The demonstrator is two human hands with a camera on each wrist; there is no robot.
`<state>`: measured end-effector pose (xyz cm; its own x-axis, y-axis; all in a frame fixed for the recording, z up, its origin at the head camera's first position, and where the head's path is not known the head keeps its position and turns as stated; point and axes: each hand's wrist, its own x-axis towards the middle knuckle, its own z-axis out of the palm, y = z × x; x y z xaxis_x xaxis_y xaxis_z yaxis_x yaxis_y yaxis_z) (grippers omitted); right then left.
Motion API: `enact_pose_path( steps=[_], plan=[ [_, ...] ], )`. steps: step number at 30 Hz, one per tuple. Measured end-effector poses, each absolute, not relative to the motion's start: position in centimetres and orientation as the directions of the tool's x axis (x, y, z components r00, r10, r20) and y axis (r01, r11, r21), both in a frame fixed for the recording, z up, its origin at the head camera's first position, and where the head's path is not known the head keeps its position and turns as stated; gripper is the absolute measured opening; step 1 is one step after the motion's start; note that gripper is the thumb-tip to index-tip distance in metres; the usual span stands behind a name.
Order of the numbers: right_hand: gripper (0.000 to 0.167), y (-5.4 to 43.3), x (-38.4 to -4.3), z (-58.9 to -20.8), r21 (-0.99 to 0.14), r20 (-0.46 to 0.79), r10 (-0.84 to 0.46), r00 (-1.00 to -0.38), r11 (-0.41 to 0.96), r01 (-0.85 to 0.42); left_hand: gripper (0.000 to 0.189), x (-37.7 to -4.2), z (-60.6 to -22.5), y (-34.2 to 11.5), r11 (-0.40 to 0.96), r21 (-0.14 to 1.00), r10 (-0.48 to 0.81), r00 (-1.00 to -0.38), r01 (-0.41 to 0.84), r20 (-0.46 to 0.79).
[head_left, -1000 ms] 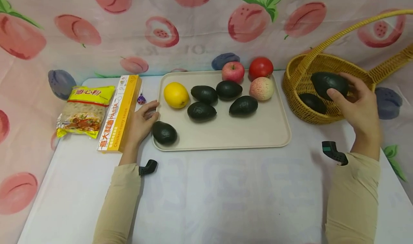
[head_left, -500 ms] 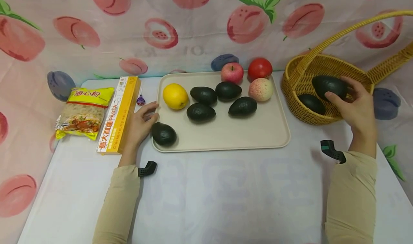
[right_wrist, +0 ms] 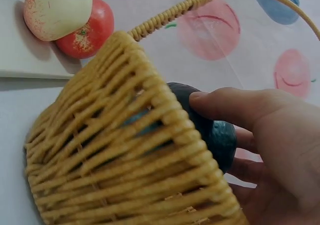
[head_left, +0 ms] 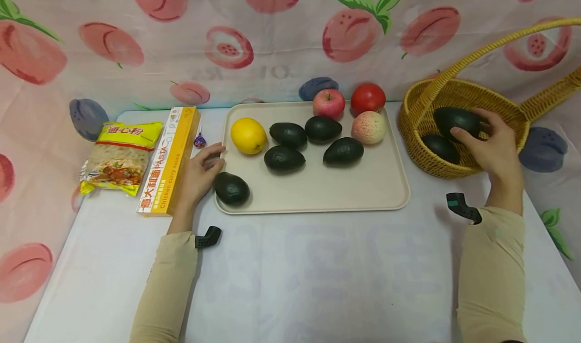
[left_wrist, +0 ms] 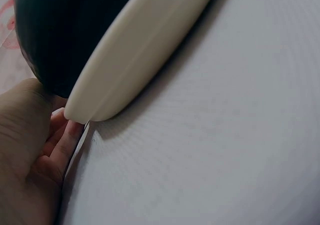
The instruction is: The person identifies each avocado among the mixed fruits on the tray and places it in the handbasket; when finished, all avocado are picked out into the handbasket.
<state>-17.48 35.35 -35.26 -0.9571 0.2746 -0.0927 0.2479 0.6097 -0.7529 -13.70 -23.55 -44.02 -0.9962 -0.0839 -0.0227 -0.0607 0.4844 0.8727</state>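
My right hand point(head_left: 495, 141) grips a dark avocado point(head_left: 456, 121) over the wicker basket point(head_left: 410, 126) at the right. Beneath it a second avocado point(head_left: 440, 149) lies inside the basket. In the right wrist view the basket's woven side point(right_wrist: 115, 150) partly hides the held avocado point(right_wrist: 222, 140). My left hand point(head_left: 198, 174) rests at the left edge of the beige tray point(head_left: 363, 191), fingers relaxed along the rim. Close to its thumb, an avocado point(head_left: 232, 188) sits in the tray's near left corner; the left wrist view shows the tray rim point(left_wrist: 135, 60) beside the hand point(left_wrist: 30, 145).
On the tray are several more avocados point(head_left: 284, 158), a lemon point(head_left: 248, 135), an apple point(head_left: 329, 104), a tomato point(head_left: 368, 98) and a peach point(head_left: 368, 127). Left of it lie a pasta box point(head_left: 168, 161), a bag of pasta point(head_left: 120, 156) and a lollipop point(head_left: 199, 140). The basket's tall handle point(head_left: 490, 43) arches up.
My right hand has moved slightly left and down with the avocado, deeper over the basket. The left hand has stayed at the tray's edge.
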Motion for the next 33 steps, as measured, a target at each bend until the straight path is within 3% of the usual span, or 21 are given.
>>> enact_pose_path(
  steps=[16,33],
  plan=[
    [0.072,34.5,-19.1,-35.6,-0.716,-0.131,0.275,-0.952,0.639,0.283,0.035,-13.7,-44.0,-23.6,0.476,0.879,-0.072,-0.997,-0.044,-0.011],
    [0.086,33.7,-22.1,-36.0,-0.629,-0.199,0.145,-0.969,0.739,0.239,0.035,-13.7,-44.0,-23.5,0.487,0.873,-0.074,-0.997,-0.038,-0.002]
  ],
)
